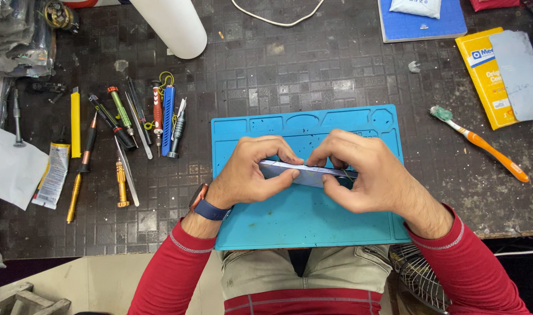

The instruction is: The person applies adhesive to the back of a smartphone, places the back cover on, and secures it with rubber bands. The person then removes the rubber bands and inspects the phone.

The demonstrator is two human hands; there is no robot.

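Note:
A thin, flat silver-blue phone (301, 171) is held on edge above a blue silicone work mat (313, 221). My left hand (252, 172) pinches its left end, thumb below and fingers curled over the top. My right hand (360, 172) grips its right end the same way, fingertips meeting the left hand's near the middle. Most of the phone is hidden by my fingers. A blue-strapped watch (207, 205) sits on my left wrist, and both arms wear red sleeves.
Screwdrivers, tweezers and a yellow knife (75, 122) lie in a row to the left of the mat (126, 134). An orange toothbrush (482, 144) and a yellow box (487, 76) lie right. A white cylinder (172, 26) stands at the back. A fan grille (421, 274) sits below the table edge.

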